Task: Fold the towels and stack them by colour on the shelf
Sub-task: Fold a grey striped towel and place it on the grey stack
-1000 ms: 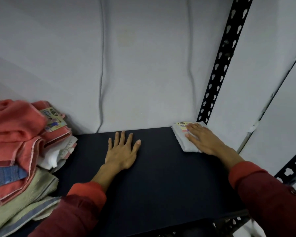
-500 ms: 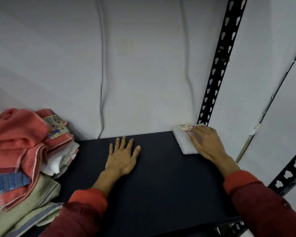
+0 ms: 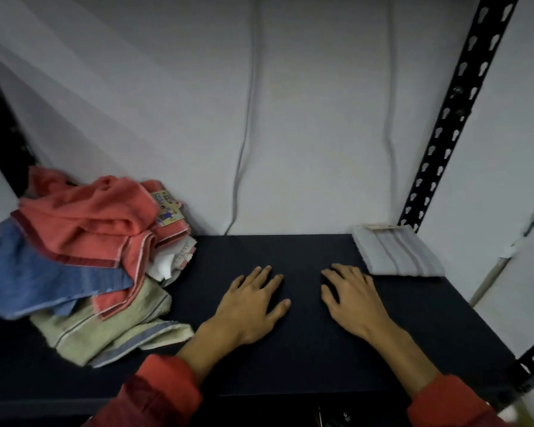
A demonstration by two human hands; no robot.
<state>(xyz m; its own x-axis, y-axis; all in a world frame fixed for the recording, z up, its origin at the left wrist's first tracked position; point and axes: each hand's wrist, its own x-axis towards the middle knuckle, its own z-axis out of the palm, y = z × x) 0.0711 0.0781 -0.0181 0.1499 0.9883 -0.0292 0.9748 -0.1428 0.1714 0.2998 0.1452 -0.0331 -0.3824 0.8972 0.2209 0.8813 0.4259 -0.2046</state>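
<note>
— Progress so far, from where you sit?

— One folded white terry towel with grey stripes point(image 3: 396, 254) lies at two o'clock on the dark flat shelf board point(image 3: 290, 359), in the back corner by the black slotted metal upright point(image 3: 444, 124). I count that as the only one stacked.

— And what's left?

— At nine o'clock I see a loose heap: coral-red towels point(image 3: 87, 217), a blue one point(image 3: 34, 275), a pale green one point(image 3: 105, 328), all unfolded.

— Hands?

— Left hand point(image 3: 250, 306) and right hand point(image 3: 352, 298) both lie flat on the board, fingers straight, holding nothing. Most of the job remains, I judge.
</note>
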